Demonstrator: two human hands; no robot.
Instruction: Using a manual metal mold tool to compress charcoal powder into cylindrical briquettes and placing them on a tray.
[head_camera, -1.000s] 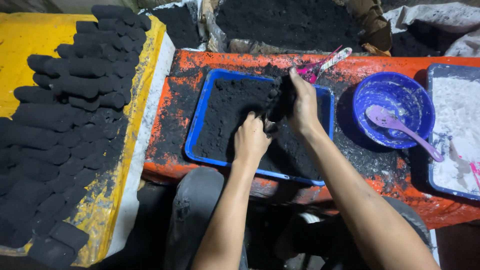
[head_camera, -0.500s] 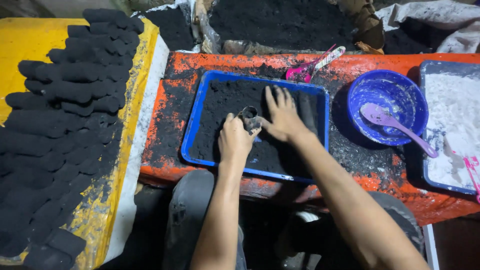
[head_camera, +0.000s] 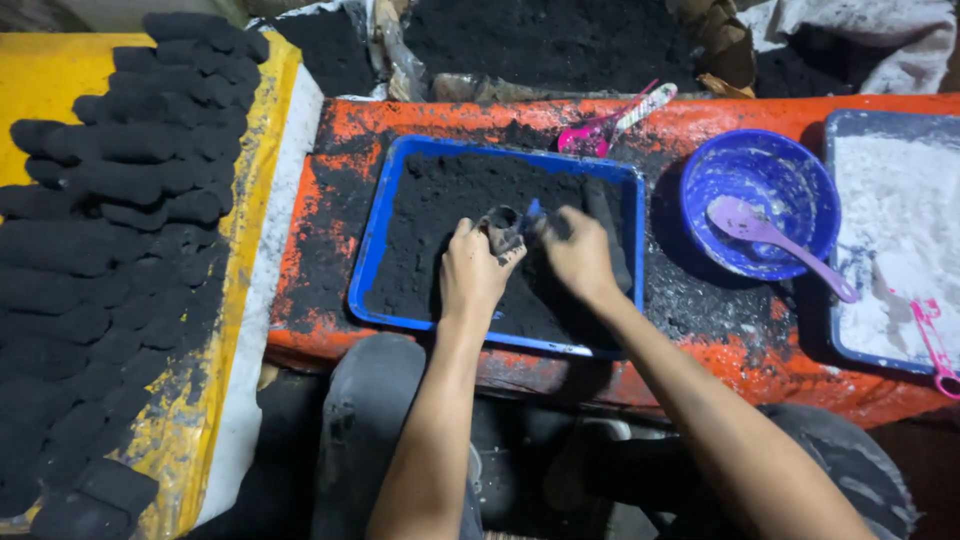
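A blue tray (head_camera: 372, 250) full of black powder (head_camera: 440, 200) rests on an orange table (head_camera: 320, 170). My left hand (head_camera: 475, 272) grips a small grey tube mould (head_camera: 503, 225) held over the powder. My right hand (head_camera: 578, 257) is right beside it, its fingers curled and pinching a bit of black powder at the mould's mouth. Both hands are smeared with black dust. Whether the mould is full cannot be seen.
Rows of black pressed cylinders (head_camera: 110, 230) lie on a yellow sheet (head_camera: 40, 80) at left. A blue bowl (head_camera: 790, 165) holds a purple spoon (head_camera: 770, 240). A tray of white powder (head_camera: 900, 240) is at right, a pink scoop (head_camera: 610, 122) behind, a black powder heap (head_camera: 540, 40) beyond.
My right hand has come back from the tray's far right side to the mould in my left hand. The left hand has lifted the mould a little.
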